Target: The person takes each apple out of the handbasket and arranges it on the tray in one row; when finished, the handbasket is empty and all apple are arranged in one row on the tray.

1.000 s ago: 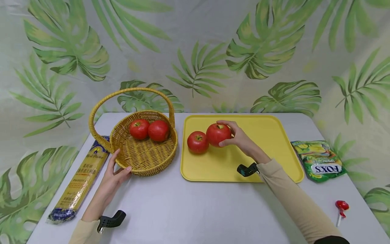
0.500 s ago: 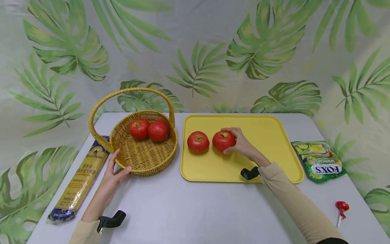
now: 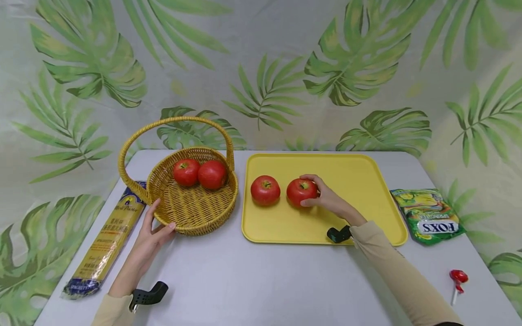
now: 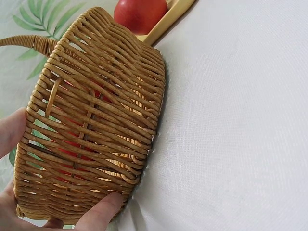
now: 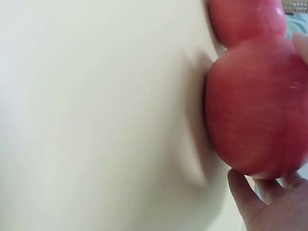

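Observation:
My right hand grips a red apple from its right side, low over the yellow tray. Thumb and fingers curve round that apple in the right wrist view. To its left on the tray sits a second apple, a small gap between the two. My left hand holds the near left rim of a round wicker basket, fingers over the edge and thumb on the outer wall. Two more apples, one beside the other, lie at the back inside the basket.
A spaghetti packet lies left of the basket, partly under its edge. Right of the tray are a green Fox's candy bag and a red lollipop. The basket's tall handle arches above it. A leaf-print cloth hangs behind the table.
My right hand has moved the apple right and slightly down, away from the other apple on the tray, which stays in place. My left hand and the basket have not moved.

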{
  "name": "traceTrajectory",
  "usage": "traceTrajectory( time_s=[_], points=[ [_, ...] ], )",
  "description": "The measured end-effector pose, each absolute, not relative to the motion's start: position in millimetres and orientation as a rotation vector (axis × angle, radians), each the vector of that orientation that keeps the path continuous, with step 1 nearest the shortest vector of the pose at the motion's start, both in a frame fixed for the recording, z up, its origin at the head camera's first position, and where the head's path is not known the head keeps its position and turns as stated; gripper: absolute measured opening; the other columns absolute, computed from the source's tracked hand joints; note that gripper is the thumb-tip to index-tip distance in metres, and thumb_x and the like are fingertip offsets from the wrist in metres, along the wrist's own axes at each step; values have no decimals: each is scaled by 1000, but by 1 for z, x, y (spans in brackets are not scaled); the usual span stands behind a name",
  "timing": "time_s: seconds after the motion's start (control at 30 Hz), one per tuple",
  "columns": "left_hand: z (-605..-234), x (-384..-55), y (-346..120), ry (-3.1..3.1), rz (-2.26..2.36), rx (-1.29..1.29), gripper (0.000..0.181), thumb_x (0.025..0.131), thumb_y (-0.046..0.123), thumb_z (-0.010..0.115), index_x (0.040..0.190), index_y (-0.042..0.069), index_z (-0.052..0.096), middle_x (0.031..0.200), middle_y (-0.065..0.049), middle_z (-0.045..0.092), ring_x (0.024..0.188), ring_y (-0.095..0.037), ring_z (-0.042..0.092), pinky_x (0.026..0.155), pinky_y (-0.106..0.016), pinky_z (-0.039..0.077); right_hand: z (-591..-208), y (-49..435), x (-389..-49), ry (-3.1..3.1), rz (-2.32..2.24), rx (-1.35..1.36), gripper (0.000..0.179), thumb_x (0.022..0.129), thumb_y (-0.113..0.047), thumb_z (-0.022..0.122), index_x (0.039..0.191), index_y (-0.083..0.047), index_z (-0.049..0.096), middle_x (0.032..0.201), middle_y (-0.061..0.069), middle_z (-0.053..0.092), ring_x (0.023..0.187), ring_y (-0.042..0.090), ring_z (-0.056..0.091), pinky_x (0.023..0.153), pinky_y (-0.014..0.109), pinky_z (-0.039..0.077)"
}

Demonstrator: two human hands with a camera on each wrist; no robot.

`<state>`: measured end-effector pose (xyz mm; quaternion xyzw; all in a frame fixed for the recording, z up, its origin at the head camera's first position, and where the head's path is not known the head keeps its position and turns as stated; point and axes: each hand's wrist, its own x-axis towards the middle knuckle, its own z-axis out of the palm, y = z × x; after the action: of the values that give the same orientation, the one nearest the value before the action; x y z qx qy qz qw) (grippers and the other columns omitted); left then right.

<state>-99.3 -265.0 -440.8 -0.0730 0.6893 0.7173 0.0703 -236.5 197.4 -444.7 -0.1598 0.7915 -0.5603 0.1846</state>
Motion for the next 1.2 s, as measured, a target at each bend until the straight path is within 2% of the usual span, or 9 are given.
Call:
traceTrajectory(
  time_s=[0.23,0.43,0.6,0.7,0.87,1.0,1.2],
  points=[
    [-441,-98,-266,2082,2151,-236,81,97,9,55,153,36,3,154,-3,-22,139,-42,10,103,-34,36,-452,196,-241,2239,-1608,-436,74,82,-14,75,142,-10,32,140,17,35,124,35,34,100,50,38],
    [-442,-98,-267,2088,2152,-231,82,97,11,57,153,35,3,155,-3,-22,139,-42,11,101,-30,39,-440,191,-243,2276,-1590,-453,69,86,-18,72,142,-8,33,143,18,33,130,36,30,107,56,28],
    [-440,-98,-266,2097,2144,-244,82,97,11,57,154,33,2,155,-3,-20,139,-43,11,102,-33,38,-418,178,-248,2296,-1705,-611,57,89,-11,67,138,-1,40,141,21,39,131,37,31,112,54,20],
    [-440,-98,-266,2097,2142,-245,81,97,11,56,153,35,2,155,-3,-21,139,-44,11,105,-38,34,-405,161,-248,2240,-1768,-692,49,90,-7,64,134,0,43,136,20,43,126,40,38,109,51,29],
    [-440,-99,-265,2095,2153,-222,81,97,9,55,154,34,3,155,-4,-19,139,-44,13,106,-43,31,-388,120,-243,2138,-1753,-787,46,92,-5,62,134,-1,44,133,15,47,116,37,50,94,42,49],
    [-441,-100,-264,2107,2143,-226,80,97,10,55,154,34,3,156,-4,-19,138,-45,13,107,-46,29,-380,81,-242,2133,-1632,-909,48,92,-7,63,136,-4,44,134,13,48,108,30,56,92,35,50],
    [-442,-100,-265,2109,2150,-214,79,97,9,54,153,36,5,156,-5,-18,138,-45,13,107,-53,26,-377,26,-246,2092,-1475,-974,54,94,-15,62,142,-9,39,142,17,38,98,26,60,85,40,52]
  ],
)
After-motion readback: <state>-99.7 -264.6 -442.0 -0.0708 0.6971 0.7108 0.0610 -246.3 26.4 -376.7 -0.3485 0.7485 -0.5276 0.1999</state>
